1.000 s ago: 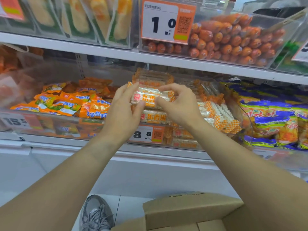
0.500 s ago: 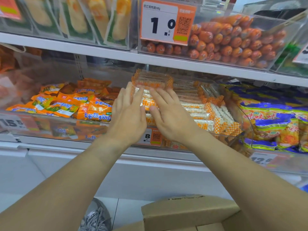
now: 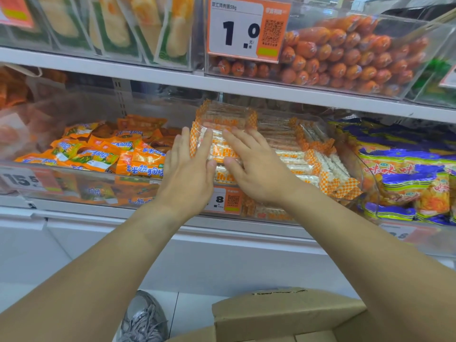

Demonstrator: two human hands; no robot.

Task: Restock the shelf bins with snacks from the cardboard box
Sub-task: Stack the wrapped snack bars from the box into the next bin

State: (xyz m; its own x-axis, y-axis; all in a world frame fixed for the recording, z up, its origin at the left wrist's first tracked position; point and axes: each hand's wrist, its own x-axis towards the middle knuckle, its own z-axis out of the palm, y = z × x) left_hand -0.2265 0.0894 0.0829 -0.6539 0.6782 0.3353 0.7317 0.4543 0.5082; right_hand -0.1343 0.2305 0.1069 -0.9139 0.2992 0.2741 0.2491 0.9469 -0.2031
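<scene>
Both hands lie flat, fingers straight and slightly spread, on orange-checked snack packs (image 3: 222, 154) in the middle clear shelf bin (image 3: 365, 169): left hand (image 3: 188, 169) beside right hand (image 3: 256, 169). The cardboard box (image 3: 283, 314) sits near, below.

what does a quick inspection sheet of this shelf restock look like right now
surface: white shelf carrying clear bins, the middle bin nearly full
job's things: orange-checked snack packs stacked in the middle bin; cardboard box open on the floor below
clutter: nothing seen
hands: left hand and right hand flat, fingers straight, pressing the top pack
cables: nothing seen
surroundings: orange pouches in the left bin, blue-yellow bags on the right, sausages above, price tag, grey shoe
</scene>
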